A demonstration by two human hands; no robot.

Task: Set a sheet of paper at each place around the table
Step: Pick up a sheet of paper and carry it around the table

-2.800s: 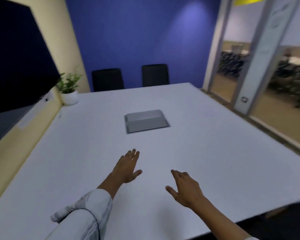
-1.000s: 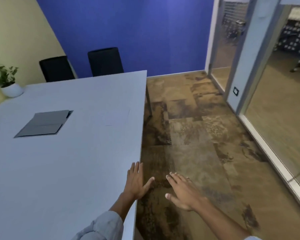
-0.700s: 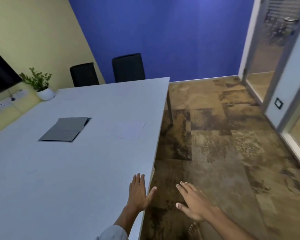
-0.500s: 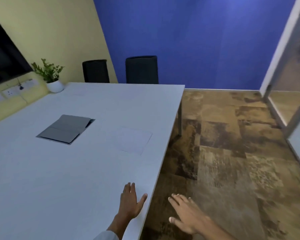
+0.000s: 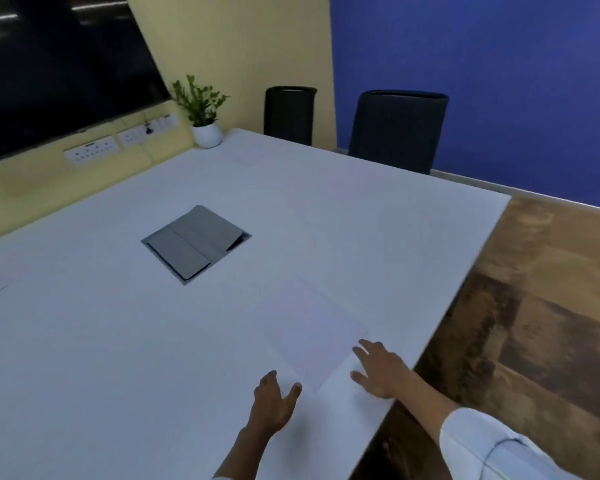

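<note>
Sheet of paper (image 5: 314, 329) lay flat on white table (image 5: 84, 341) near its right edge, long axis running away toward table centre | right hand (image 5: 381, 370) nearer, fingers spread, touching near corner | left hand (image 5: 274, 401) open, empty, just short of near edge
</note>
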